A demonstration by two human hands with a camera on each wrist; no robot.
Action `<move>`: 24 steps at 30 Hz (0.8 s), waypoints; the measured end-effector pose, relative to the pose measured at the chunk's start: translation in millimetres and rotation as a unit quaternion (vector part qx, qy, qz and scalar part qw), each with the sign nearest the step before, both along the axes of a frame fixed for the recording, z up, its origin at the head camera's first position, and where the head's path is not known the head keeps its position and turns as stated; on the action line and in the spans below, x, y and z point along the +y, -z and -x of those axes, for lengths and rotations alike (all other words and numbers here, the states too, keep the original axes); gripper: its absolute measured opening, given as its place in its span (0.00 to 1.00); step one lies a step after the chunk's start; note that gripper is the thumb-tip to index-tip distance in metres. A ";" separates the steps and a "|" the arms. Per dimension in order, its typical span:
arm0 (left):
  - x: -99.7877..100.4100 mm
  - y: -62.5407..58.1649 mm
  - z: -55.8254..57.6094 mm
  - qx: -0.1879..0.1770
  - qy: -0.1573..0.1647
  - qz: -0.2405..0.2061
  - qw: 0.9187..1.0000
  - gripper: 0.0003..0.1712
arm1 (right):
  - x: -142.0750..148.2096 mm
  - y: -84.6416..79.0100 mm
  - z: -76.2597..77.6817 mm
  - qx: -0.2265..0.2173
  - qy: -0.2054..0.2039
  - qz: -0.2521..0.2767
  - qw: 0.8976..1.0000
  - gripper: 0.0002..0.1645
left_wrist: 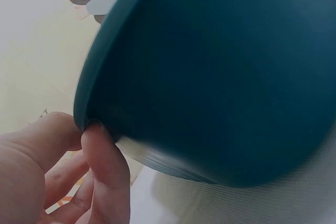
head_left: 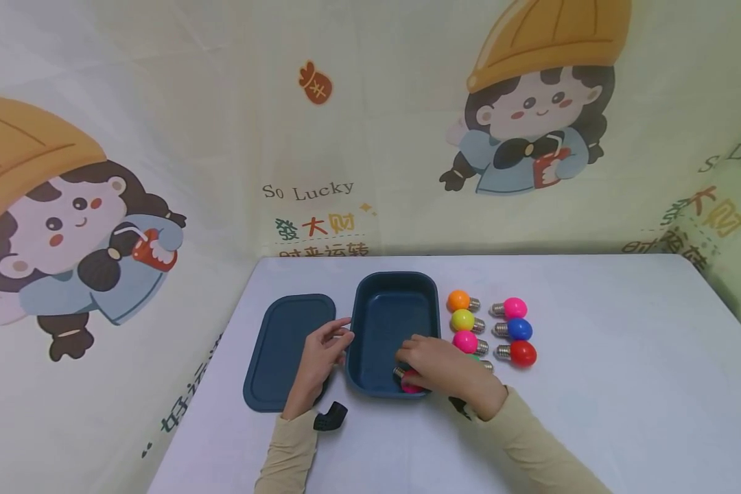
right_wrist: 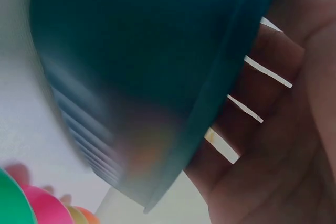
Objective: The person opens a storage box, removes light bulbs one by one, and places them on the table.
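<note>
A dark blue rectangular box (head_left: 395,274) stands in the middle of the table. At its left side my left hand (head_left: 322,357) pinches the rim; the left wrist view shows finger and thumb at the edge of the box (left_wrist: 210,77). My right hand (head_left: 438,367) reaches over the box's near right corner and holds a pinkish-red light bulb (head_left: 411,383) low inside it, its metal screw base pointing left. In the right wrist view the box wall (right_wrist: 142,40) hides the right fingertips and that bulb.
Left of the box lies a dark blue lid (head_left: 278,343), partly under the left hand. To the right, several coloured bulbs stand in two columns, among them an orange bulb (head_left: 459,300), a yellow bulb (head_left: 462,320), a blue bulb (head_left: 519,329) and a red bulb (head_left: 523,354).
</note>
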State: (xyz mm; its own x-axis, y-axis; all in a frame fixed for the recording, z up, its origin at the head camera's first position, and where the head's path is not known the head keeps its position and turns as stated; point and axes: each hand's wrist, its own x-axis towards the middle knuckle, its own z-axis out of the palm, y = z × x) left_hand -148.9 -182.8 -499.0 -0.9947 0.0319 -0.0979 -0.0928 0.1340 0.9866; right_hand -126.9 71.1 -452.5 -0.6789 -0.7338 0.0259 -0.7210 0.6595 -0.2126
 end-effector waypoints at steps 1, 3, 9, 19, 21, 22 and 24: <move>-0.2 1.7 0.5 0.002 -0.001 -0.001 1.000 0.23 | -0.2 0.1 -0.3 0.001 0.000 -0.001 1.000 0.17; -0.4 3.6 1.3 0.004 -0.001 -0.001 1.000 0.23 | -0.6 0.6 -1.1 0.000 0.001 -0.004 1.000 0.17; 0.6 -6.1 -2.4 0.004 0.008 -0.010 1.000 0.22 | -2.3 2.1 -0.6 -0.006 0.008 -0.006 1.000 0.16; 5.3 -27.5 -11.9 0.004 0.016 -0.007 1.000 0.22 | -4.1 6.2 -0.2 -0.004 0.008 0.004 1.000 0.17; 5.2 -27.9 -11.7 0.002 0.017 -0.005 1.000 0.22 | -5.0 6.1 -0.2 -0.003 0.009 0.003 1.000 0.17; 5.1 -27.7 -11.5 0.003 0.017 -0.004 1.000 0.22 | -5.4 6.0 -0.1 -0.002 0.008 0.003 1.000 0.17; 4.8 -27.3 -11.1 0.003 0.016 -0.004 1.000 0.22 | -6.2 5.4 -0.2 0.001 0.007 0.001 1.000 0.17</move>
State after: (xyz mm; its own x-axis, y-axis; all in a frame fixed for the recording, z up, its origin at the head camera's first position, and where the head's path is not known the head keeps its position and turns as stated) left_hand -137.8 -178.0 -471.8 -0.9937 0.0650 -0.0910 -0.0820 0.1296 0.9882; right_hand -126.7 64.8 -458.0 -0.6887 -0.7245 0.0287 -0.7122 0.6686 -0.2137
